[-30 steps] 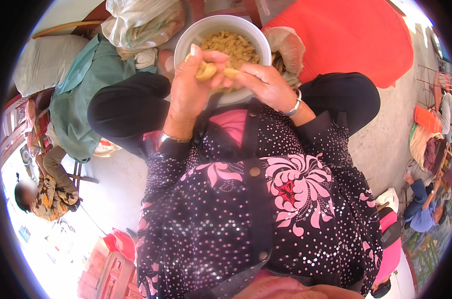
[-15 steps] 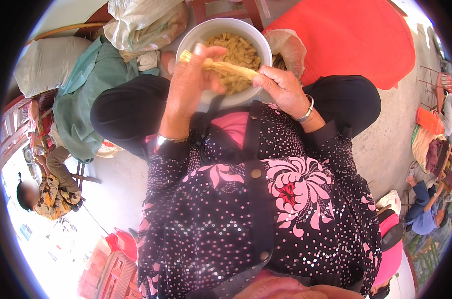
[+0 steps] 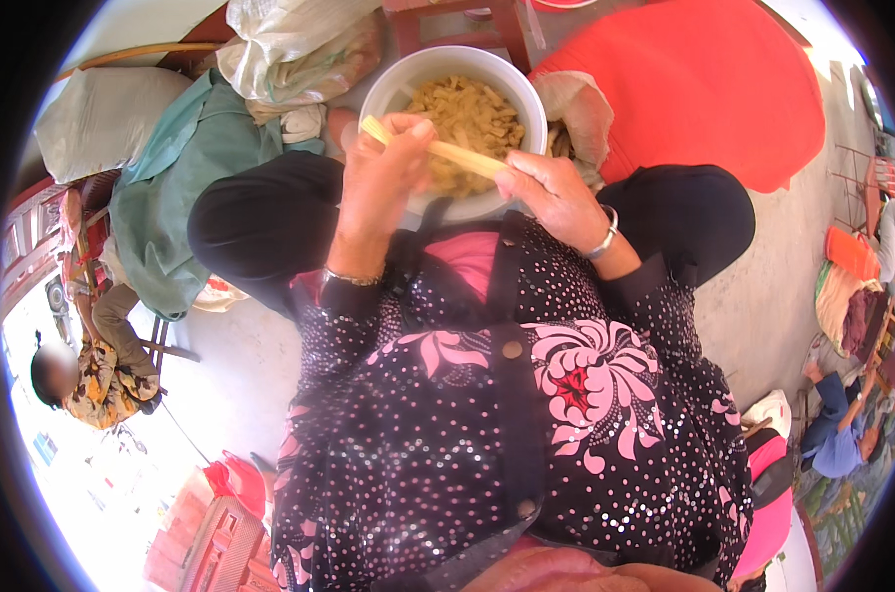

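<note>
Holding yellow strip (image 3: 464, 157): right hand (image 3: 560, 194) pinched, left hand (image 3: 380, 187) curled round.

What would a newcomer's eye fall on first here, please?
Probably the big red sheet at upper right, the boldest colour. Next, at top centre, the pale yellow strip pinched in the right hand and crossing the left hand, above the white tub of yellowish pieces.

A black, pale-dotted top (image 3: 398, 464) carries pink blossoms (image 3: 605, 380), the largest red-centred at right, and round buttons (image 3: 512, 349); black trousers (image 3: 265, 209), pink underlayer (image 3: 464, 259), silvery wrist bangles (image 3: 607, 233).
</note>
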Available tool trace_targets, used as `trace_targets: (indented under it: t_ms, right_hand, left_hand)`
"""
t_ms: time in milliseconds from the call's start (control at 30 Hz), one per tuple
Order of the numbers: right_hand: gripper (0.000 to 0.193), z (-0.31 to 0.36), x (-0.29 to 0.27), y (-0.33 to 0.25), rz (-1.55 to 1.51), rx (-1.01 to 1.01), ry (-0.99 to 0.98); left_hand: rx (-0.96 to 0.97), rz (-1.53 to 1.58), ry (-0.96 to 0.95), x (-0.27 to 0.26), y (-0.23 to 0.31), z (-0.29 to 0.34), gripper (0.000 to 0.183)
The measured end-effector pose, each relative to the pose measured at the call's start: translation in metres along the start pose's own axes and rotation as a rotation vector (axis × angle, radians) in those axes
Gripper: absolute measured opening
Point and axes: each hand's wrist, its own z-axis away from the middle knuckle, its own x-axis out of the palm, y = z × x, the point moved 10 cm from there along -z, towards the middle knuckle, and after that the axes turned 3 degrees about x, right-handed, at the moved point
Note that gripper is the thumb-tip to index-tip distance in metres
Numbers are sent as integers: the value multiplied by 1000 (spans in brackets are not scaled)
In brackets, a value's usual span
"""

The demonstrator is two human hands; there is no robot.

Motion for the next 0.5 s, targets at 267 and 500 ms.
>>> trace_targets:
  t_ms: [267, 500]
  right_hand:
    - [31, -48, -44, -77, 462, -277, 159]
    - [29, -112, -113, -135, 598, -419, 464]
  left_hand:
    - [169, 42, 34, 8, 62, -30, 13]
    - [393, -31, -94, 50, 146, -99, 10]
